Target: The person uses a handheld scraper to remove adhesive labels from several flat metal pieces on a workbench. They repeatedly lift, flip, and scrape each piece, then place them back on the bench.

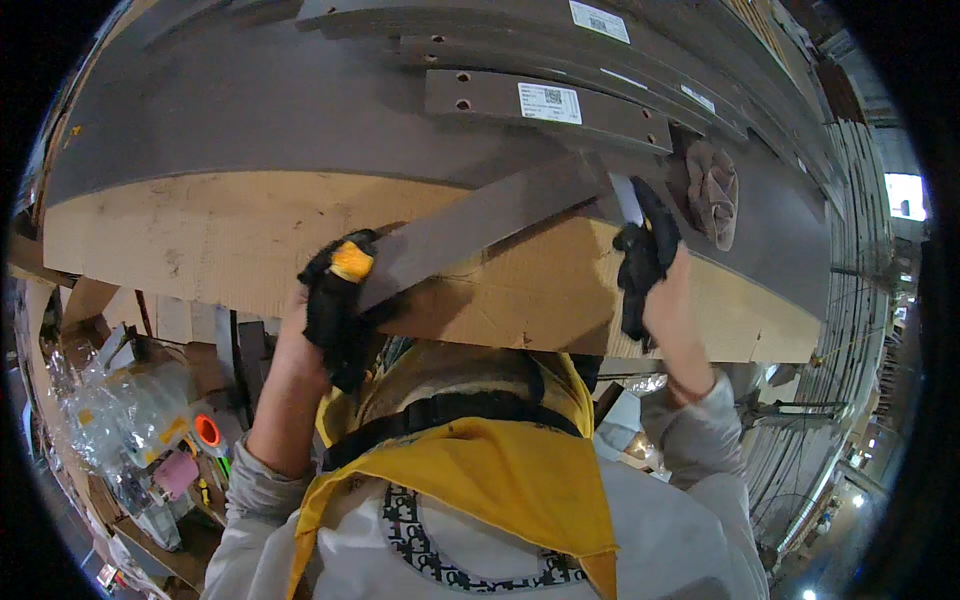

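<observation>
My left hand (341, 300), in a black work glove with an orange-yellow patch, grips the near left end of a dark grey-brown flat board (480, 221). The board slants away to the right above a cardboard sheet (225, 225). Near its far end, my right hand (649, 262), also in a black glove, holds a narrow pale flat strip (627, 199). Whether this strip is a label or a blade I cannot tell. Part of it is hidden by the fingers.
Several similar dark bars lie at the back, the nearest bar (480, 94) bearing a printed label (550, 103) and drilled holes. A crumpled brown cloth (712, 195) rests on the dark tabletop (262, 112) at right. Clear plastic wrap (127, 409) and an orange-cored tape roll (208, 430) sit lower left.
</observation>
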The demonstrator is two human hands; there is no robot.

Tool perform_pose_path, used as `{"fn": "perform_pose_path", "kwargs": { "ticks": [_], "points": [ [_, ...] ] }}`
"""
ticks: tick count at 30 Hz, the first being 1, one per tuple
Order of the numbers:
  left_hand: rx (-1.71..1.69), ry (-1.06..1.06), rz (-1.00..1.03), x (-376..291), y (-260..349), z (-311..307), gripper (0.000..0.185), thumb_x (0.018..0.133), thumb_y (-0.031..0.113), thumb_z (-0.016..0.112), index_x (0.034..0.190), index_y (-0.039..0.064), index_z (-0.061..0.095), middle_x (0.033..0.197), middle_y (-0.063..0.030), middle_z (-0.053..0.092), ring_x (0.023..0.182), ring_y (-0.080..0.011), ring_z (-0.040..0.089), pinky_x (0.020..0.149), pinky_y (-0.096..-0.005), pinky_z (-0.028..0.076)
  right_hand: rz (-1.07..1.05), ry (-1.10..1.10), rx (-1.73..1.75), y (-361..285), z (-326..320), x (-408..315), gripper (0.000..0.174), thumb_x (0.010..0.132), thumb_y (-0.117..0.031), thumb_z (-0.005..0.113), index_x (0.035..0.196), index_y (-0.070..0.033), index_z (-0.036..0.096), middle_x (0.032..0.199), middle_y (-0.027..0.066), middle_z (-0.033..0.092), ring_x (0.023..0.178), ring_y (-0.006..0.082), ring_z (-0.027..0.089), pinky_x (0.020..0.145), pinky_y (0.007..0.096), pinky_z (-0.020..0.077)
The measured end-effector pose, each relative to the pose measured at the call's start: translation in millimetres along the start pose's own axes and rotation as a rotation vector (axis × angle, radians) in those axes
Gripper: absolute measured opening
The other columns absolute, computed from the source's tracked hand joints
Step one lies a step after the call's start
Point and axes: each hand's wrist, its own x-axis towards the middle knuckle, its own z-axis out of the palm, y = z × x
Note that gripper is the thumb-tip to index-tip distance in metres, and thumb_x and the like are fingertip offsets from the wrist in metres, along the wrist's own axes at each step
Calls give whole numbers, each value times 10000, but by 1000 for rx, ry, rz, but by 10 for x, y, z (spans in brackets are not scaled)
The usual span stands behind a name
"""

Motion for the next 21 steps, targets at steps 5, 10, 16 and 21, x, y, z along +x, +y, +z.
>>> {"fn": "perform_pose_path", "kwargs": {
  "ticks": [5, 10, 16, 21],
  "points": [
    [-24, -43, 68, 78, 37, 20, 390, 876, 236, 635, 1227, 94, 544, 1159, -87, 568, 1035, -237, 574, 845, -396, 541, -340, -78, -712, 349, -328, 631, 226, 790, 30, 568, 1011, 6, 603, 883, 137, 602, 812, 261, 565, 733, 341, 458],
    [-1, 106, 113, 124, 31, 81, 323, 869, 147, 650, 1176, 82, 571, 1138, -91, 584, 987, -215, 604, 821, -409, 555, -182, -248, -784, 162, -411, 887, 267, 795, 21, 590, 1058, -22, 608, 1013, 107, 597, 918, 246, 550, 852, 333, 428],
    [-46, 39, 243, 150, -80, -56, 287, 888, 113, 614, 1168, 77, 563, 1139, -86, 584, 1014, -226, 590, 845, -442, 544, -13, -364, -664, 152, -536, 863, 245, 788, -16, 636, 1032, -33, 624, 977, 106, 594, 899, 234, 532, 836, 312, 423],
    [-148, -6, 176, 150, -101, -99, 303, 908, 144, 583, 1198, 71, 537, 1134, -84, 583, 1041, -240, 574, 833, -509, 543, -382, -190, -669, 182, -368, 672, 190, 700, 39, 607, 889, 44, 616, 908, 249, 585, 870, 422, 543, 762, 394, 450]
  ]
}}
